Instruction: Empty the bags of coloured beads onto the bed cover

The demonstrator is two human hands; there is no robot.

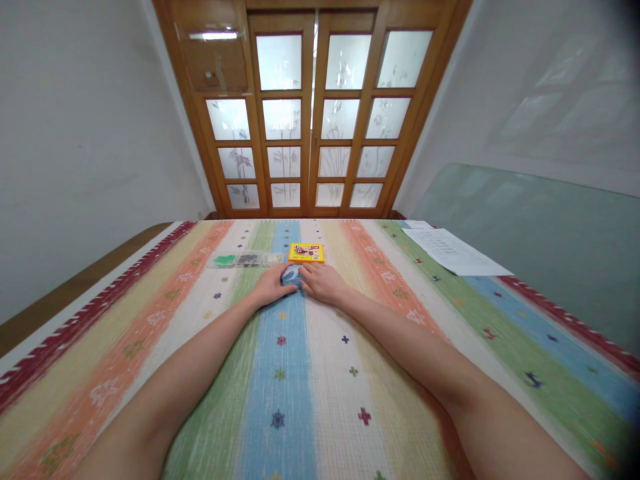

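Observation:
A small, shiny blue-and-white object (291, 276) lies on the tablecloth between my hands; its exact kind is too small to make out. My left hand (271, 285) is closed round its left side, thumb at the near edge and fingers over the far edge. From the right, my right hand (323, 283) grips it with bent fingers, hiding part of it. Just behind the hands sits a yellow box (306, 253) with a printed picture on its face. To the left of that box is a clear plastic case (239, 260) with green and dark small pieces in separate sections.
A striped, patterned tablecloth (280, 400) covers the table. Printed paper sheets (453, 251) lie at the back right. Beyond the right edge stands a pale green glass-like panel (530, 220). Wooden doors with frosted panes (283, 120) stand behind the table.

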